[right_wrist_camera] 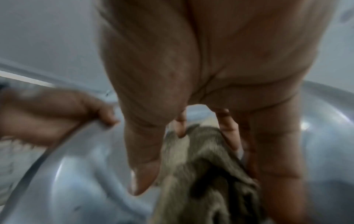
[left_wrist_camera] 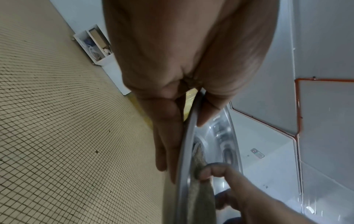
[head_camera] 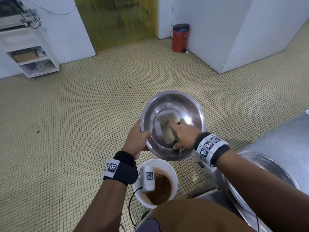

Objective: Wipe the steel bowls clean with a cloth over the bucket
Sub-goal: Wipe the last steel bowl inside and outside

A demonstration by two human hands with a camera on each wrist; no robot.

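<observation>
Left hand (head_camera: pixel 136 142) gripping bowl (head_camera: pixel 172 104) rim, thumb inside. Right hand (head_camera: pixel 184 133) inside bowl, clutching cloth (head_camera: pixel 167 129). Bucket (head_camera: pixel 168 166) below both hands.

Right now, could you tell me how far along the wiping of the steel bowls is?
Done: nothing can be confirmed finished.

In hand: the left hand grips the rim of a round shiny steel bowl, tilted towards the person above the white plastic bucket of brown liquid, while the right hand presses a grey-beige cloth inside it.

Left: at least one more large steel bowl sits at the right; its state is unclear.
</observation>
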